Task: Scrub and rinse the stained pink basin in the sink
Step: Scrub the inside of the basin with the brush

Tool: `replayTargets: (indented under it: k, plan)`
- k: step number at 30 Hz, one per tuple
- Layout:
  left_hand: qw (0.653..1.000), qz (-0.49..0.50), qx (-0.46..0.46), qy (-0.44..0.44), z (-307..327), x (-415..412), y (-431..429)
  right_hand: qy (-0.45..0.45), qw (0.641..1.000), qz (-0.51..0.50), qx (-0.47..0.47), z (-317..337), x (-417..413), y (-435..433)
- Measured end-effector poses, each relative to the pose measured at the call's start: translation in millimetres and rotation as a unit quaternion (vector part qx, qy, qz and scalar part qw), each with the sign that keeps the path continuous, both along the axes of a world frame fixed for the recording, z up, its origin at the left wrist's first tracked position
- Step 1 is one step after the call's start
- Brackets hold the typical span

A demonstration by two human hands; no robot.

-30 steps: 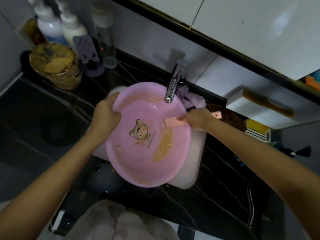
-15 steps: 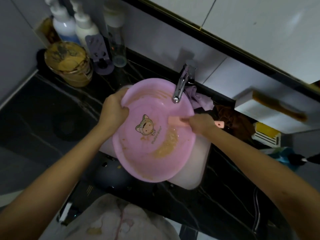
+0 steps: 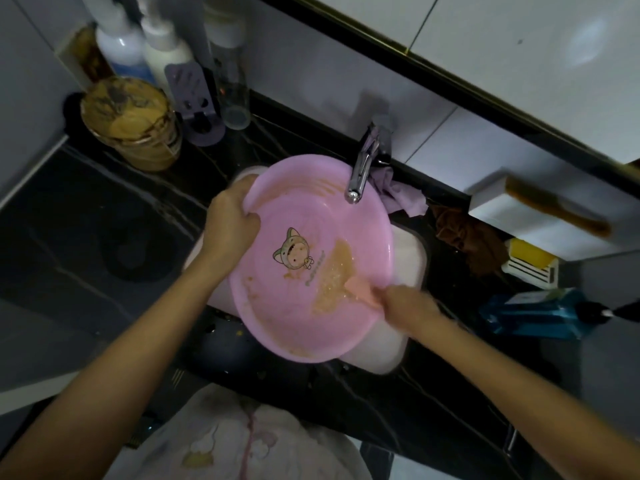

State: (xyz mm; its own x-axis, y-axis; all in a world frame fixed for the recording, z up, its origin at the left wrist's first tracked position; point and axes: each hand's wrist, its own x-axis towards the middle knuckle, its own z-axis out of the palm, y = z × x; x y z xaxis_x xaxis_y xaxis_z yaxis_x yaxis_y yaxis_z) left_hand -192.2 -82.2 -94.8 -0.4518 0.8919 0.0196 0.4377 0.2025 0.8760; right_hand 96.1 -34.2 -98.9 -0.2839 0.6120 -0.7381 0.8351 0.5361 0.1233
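Veined black counter (image 3: 69, 220); left fingers (image 3: 246, 220) around glossy pink basin (image 3: 294, 323), right fingers (image 3: 393, 296) around scraper (image 3: 360, 288).

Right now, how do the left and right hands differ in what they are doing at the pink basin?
The left hand grips the pink basin by its upper-left rim; the right hand holds a peach brush inside it at the lower right. The left hand looks sharp, the right hand blurred. Both hold something, over the sink.
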Motion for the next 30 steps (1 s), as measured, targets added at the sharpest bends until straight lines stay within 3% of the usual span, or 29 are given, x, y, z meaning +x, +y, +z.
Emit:
replayTargets:
  k: [3,6,8,13,18,22,27,30]
  plan:
    - [1.000,0.004,0.003,-0.004,0,0,1,0.038,0.996,-0.018,-0.076,-2,-10,-52]
    - [1.000,0.003,0.006,-0.008,1,1,0,0.067,0.991,-0.073,-0.094,-9,-15,-55]
    - [1.000,0.005,0.000,-0.006,3,1,0,0.060,0.990,-0.102,-0.072,-13,-14,-32]
    - [1.000,-0.013,0.001,-0.015,3,1,-2,0.041,0.997,-0.024,0.064,-26,-10,38]
    - [1.000,-0.014,0.001,-0.025,-1,-1,-6,0.098,0.989,-0.102,0.041,-46,-8,24]
    - [0.999,-0.016,0.004,-0.039,-8,1,-12,0.091,0.990,-0.083,0.064,-51,3,8]
    - [0.999,-0.006,0.002,-0.044,-9,7,-12,0.043,0.995,-0.087,-0.034,-30,-13,-43]
    - [0.999,0.000,-0.009,-0.049,-10,8,-11,0.144,0.964,-0.163,-0.154,-18,-39,-80]
